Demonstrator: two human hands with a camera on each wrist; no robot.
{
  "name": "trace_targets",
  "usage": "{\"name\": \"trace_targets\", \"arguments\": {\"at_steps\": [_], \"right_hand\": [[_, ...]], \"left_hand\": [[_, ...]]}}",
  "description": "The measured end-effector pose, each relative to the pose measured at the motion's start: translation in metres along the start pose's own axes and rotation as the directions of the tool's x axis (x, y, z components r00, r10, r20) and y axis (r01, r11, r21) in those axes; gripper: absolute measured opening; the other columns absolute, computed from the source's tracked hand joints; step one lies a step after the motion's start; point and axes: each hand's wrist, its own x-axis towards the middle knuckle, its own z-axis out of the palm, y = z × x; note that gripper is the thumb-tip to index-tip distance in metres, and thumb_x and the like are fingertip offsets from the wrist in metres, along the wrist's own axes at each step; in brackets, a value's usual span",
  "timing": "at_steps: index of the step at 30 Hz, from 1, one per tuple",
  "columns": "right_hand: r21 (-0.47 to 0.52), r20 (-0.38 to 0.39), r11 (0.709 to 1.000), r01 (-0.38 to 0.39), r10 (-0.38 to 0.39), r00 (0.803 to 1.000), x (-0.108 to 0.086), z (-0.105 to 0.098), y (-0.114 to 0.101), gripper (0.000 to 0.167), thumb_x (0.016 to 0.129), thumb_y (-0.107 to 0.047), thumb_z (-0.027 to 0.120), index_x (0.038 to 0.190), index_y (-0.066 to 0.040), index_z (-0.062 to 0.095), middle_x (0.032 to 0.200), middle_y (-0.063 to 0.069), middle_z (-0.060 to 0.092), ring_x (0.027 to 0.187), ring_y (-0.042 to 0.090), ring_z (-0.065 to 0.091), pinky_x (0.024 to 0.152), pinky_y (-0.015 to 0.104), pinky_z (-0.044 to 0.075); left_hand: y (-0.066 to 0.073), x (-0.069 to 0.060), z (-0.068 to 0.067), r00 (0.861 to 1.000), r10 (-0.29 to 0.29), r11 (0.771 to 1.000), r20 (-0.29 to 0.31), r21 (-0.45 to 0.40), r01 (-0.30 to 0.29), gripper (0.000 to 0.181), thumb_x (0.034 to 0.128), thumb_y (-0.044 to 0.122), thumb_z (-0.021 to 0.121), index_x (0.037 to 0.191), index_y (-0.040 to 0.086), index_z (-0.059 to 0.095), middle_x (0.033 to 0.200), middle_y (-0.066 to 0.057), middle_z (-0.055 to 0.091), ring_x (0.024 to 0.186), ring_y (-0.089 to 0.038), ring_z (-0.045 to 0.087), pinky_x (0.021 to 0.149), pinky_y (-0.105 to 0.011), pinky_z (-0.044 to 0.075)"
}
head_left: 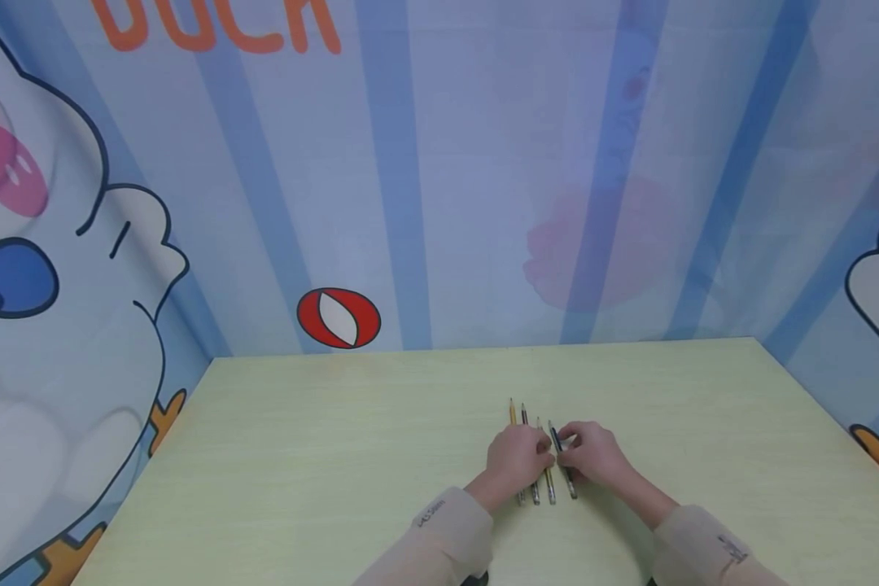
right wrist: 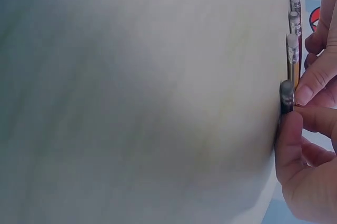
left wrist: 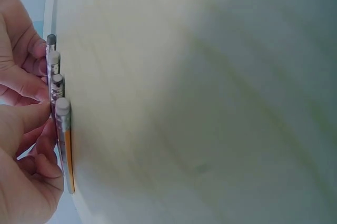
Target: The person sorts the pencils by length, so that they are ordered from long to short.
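Several pencils lie side by side on the table, eraser ends toward me. At the left end is a yellow pencil (head_left: 512, 412), with a dark pencil (head_left: 524, 413) beside it. My left hand (head_left: 516, 456) lies across these two, and its curled thumb and fingers pinch a third pencil, yellow-bodied (head_left: 550, 487) with a pale eraser. On the right, my right hand (head_left: 596, 454) pinches a dark pencil (head_left: 555, 438) with a dark eraser (right wrist: 286, 88). A small gap separates it from the others. The hands nearly touch, hiding the pencils' middles.
The pale wooden table (head_left: 322, 456) extends widely to the left and to the right of the hands. Behind it stands a blue striped backdrop (head_left: 483, 203) with printed cartoon figures and a red-and-white ball (head_left: 339, 318).
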Motion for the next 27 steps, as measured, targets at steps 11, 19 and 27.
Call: {"name": "trace_targets", "arguments": {"at_steps": [11, 19, 27], "right_hand": [[0.025, 0.006, 1.000, -0.018, 0.018, 1.000, -0.0049, 0.0014, -0.0016, 0.033, 0.075, -0.004, 0.063, 0.105, 0.007, 0.055, 0.057, 0.004, 0.058, 0.044, 0.012, 0.052, 0.044, 0.025, 0.042], [0.044, 0.010, 0.999, -0.018, 0.018, 1.000, -0.0056, 0.0009, -0.0018, 0.032, 0.074, -0.003, 0.062, 0.103, 0.008, 0.056, 0.056, 0.004, 0.058, 0.042, 0.013, 0.051, 0.044, 0.025, 0.042], [0.068, 0.005, 0.998, -0.017, 0.016, 1.000, -0.0075, 0.0009, -0.0011, 0.030, 0.074, -0.002, 0.062, 0.103, 0.007, 0.056, 0.055, 0.004, 0.057, 0.042, 0.012, 0.050, 0.043, 0.025, 0.041]], "left_hand": [[0.0000, 0.0004, 0.0004, 1.000, -0.009, 1.000, 0.000, -0.013, 0.009, 0.018, 0.0769, 0.031, 0.065, 0.092, 0.023, 0.069, 0.079, 0.012, 0.065, 0.058, -0.002, 0.046, 0.054, -0.016, 0.037], [0.0002, 0.0007, -0.0009, 1.000, -0.016, 1.000, 0.021, -0.020, 0.016, 0.017, 0.0776, 0.030, 0.065, 0.093, 0.023, 0.068, 0.078, 0.012, 0.064, 0.058, -0.002, 0.046, 0.052, -0.017, 0.036], [-0.0008, -0.0013, -0.0019, 1.000, 0.004, 0.999, 0.004, -0.045, -0.004, 0.016, 0.0776, 0.028, 0.065, 0.092, 0.022, 0.069, 0.077, 0.011, 0.064, 0.058, -0.001, 0.047, 0.051, -0.016, 0.035]]}}
